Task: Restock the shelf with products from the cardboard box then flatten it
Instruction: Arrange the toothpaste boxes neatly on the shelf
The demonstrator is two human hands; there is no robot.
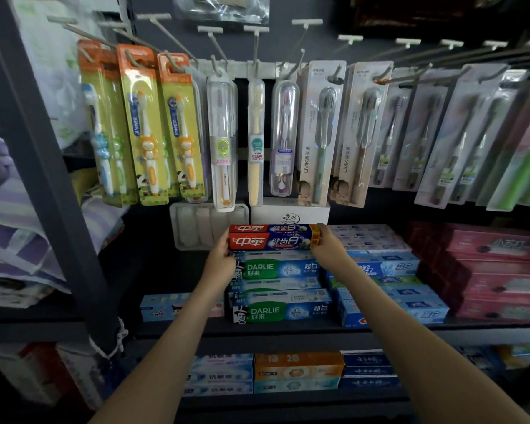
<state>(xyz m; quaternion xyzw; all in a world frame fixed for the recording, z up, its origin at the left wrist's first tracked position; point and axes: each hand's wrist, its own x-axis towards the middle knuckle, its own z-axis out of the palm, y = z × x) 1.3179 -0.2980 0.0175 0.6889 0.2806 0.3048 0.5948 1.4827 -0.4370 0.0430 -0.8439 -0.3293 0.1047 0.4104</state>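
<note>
In the head view we grip the red toothpaste boxes [273,240], long axis left to right, atop the Darlie stack [276,267] on the shelf [288,332], left hand [219,258] clasping their left end, right hand [329,244] their right.

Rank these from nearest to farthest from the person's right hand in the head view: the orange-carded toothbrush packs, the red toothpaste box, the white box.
1. red toothpaste box: gripped at its right end by the right hand.
2. white box: just behind and above the hand.
3. orange-carded toothbrush packs: hanging on hooks, upper left.
</note>
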